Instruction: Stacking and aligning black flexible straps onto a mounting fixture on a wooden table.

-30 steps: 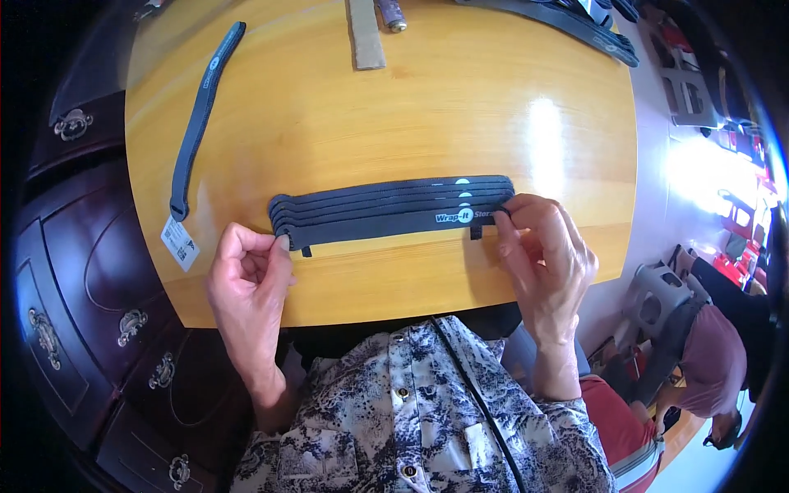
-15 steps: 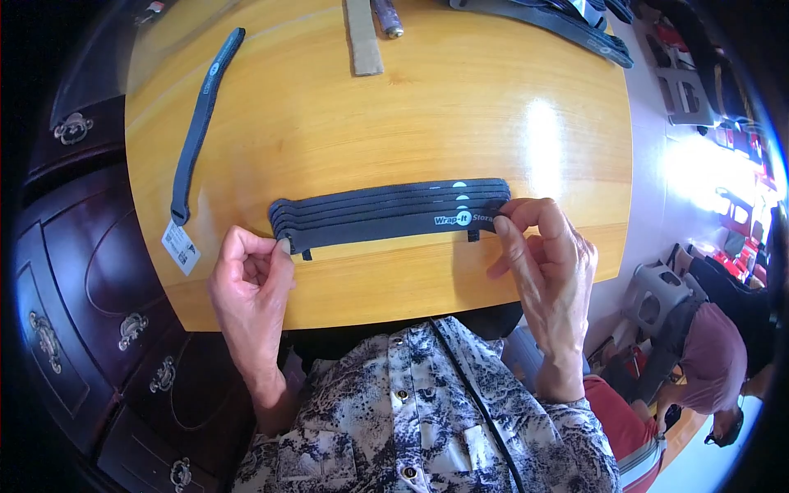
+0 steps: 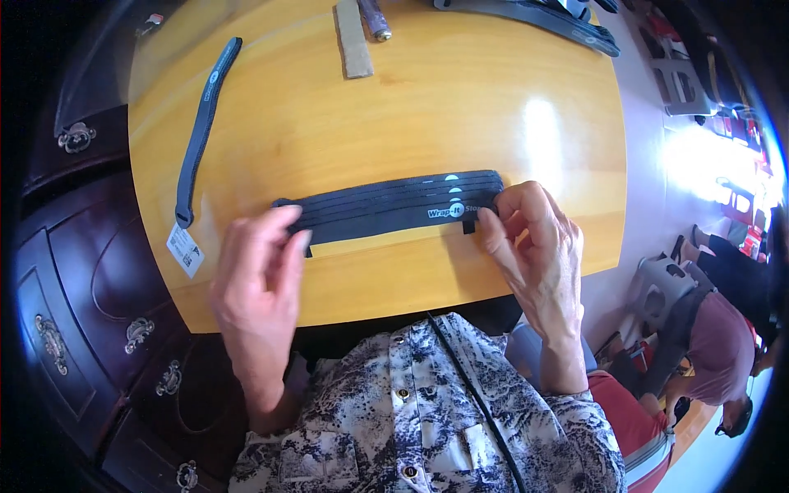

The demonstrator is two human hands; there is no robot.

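Note:
Several black storage straps (image 3: 370, 212) lie side by side on the wooden table, overlapping in a neat row, with pale printing near their right ends. Two narrow black tabs show under the near edge; the right one is a short black strip (image 3: 469, 227). My right hand (image 3: 538, 255) pinches the right end of the nearest strap between thumb and forefinger. At the row's left end is my left hand (image 3: 259, 287), slightly blurred, thumb and forefinger apart, with nothing seen between them. Its fingertips cover part of the straps' left ends.
A single black strap (image 3: 207, 123) with a white label (image 3: 183, 250) lies at the table's left. Toward the far edge are a cardboard strip (image 3: 353, 41), a purple tube (image 3: 376, 20) and more black straps (image 3: 559, 26). Dark drawers (image 3: 78, 320) stand left; a person (image 3: 719, 349) is at the right.
My left hand's pinch on the strap's left end has opened, the thumb and forefinger spreading. My right hand keeps its pinch. The straps now sit closer together, and the view has shifted slightly.

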